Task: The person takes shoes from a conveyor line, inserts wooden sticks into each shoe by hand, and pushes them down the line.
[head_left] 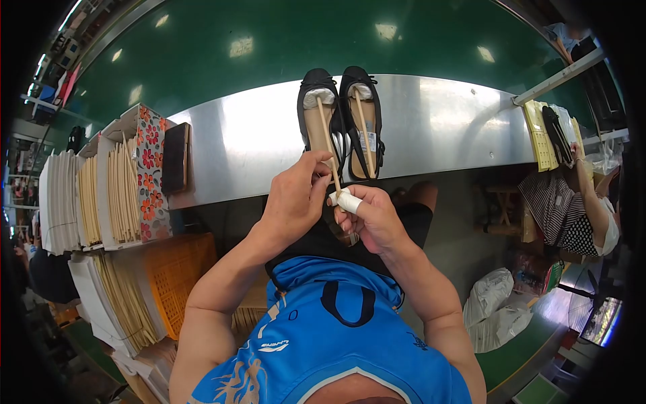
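Two black flat shoes with small bows stand side by side at the metal ledge, toes pointing away from me: the left shoe (313,124) and the right shoe (380,128). White paper is stuffed in both toes. A thin wooden stick (326,128) runs from the left shoe's toe back past its heel. Another wooden stick (360,111) lies inside the right shoe, near a pale label. My left hand (298,192) is closed, fingertips at the first stick near the heel. My right hand (372,215), white tape around its thumb, pinches that stick's near end.
The metal ledge (235,128) borders a green surface (282,34). At left, a flowered box (153,175) holds many sticks, beside a dark block (176,158) and above an orange crate (180,276). Another person's arm (587,185) reaches toward hanging items at right. Plastic bags (496,310) lie lower right.
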